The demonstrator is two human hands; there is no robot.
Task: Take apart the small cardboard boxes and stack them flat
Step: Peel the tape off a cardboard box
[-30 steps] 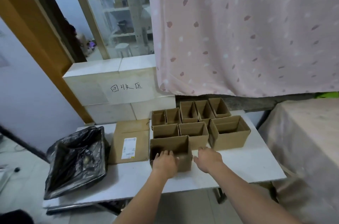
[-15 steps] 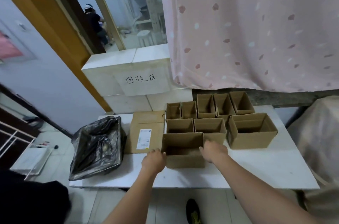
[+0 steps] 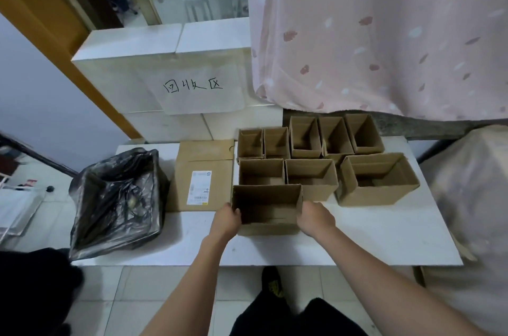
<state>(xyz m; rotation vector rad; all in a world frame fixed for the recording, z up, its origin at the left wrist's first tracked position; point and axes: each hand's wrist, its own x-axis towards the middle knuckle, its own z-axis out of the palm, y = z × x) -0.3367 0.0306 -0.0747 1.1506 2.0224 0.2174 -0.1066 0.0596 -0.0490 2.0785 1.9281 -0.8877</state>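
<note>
Near the table [image 3: 384, 242] front edge, both hands [image 3: 316, 216] grip the nearest box [image 3: 268, 209]

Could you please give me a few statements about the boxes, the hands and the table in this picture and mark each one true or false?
1. Both hands hold the nearest open box, the left hand at its left side and the right hand at its right. True.
2. A flattened box bearing a white label lies left of the open boxes. True.
3. The black bag sits at the table's right end. False: it sits at the left end.
4. The largest open box is stacked on another. False: it stands on the table.
</note>
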